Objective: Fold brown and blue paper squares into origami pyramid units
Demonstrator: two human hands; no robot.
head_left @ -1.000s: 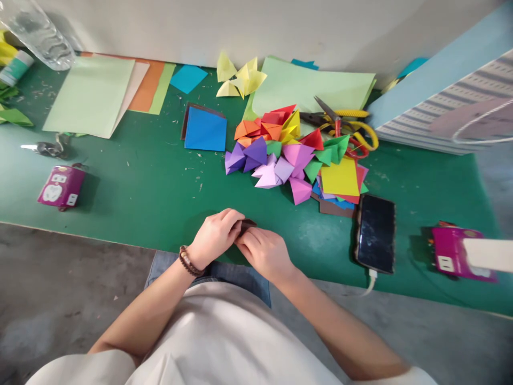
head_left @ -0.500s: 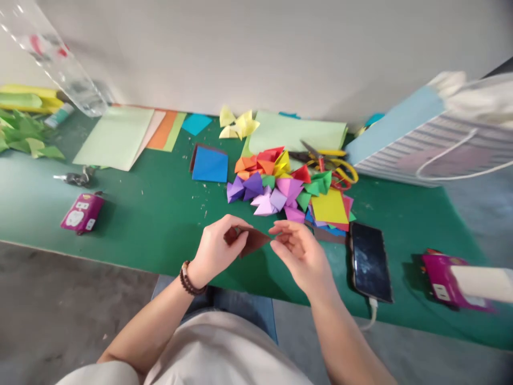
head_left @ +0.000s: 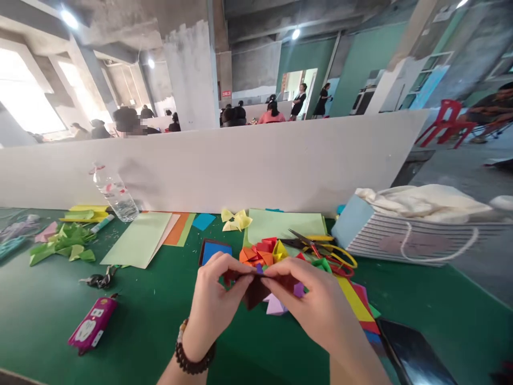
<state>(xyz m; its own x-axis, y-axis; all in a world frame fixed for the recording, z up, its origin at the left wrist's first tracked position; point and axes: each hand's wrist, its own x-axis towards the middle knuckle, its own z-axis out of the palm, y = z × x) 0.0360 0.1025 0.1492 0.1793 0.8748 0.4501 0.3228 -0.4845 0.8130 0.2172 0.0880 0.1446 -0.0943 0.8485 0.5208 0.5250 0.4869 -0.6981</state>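
Note:
Between my two hands is a small piece of dark brown paper (head_left: 255, 293), partly folded, its lower corner pointing down. My left hand (head_left: 222, 291) pinches its left end between thumb and fingers. On the other end, my right hand (head_left: 304, 294) pinches with thumb and forefinger. The fingertips nearly meet along the top edge. Just behind lie folded paper pieces (head_left: 256, 254) in orange, red, yellow, purple and green, partly hidden by my hands. A blue paper square (head_left: 216, 250) rests on a brown one to the left.
Scissors (head_left: 320, 248) lie behind the right hand, near a striped paper bag (head_left: 385, 235). A phone (head_left: 414, 350) lies front right. Pale green sheets (head_left: 134, 240), a water bottle (head_left: 114, 192), keys (head_left: 100, 278) and a purple pack (head_left: 93, 325) are leftward. A white partition (head_left: 200, 171) stands behind.
The view has tilted up, showing the room and people beyond the partition. My right hand has closed on the brown paper, and both hands now hold it together.

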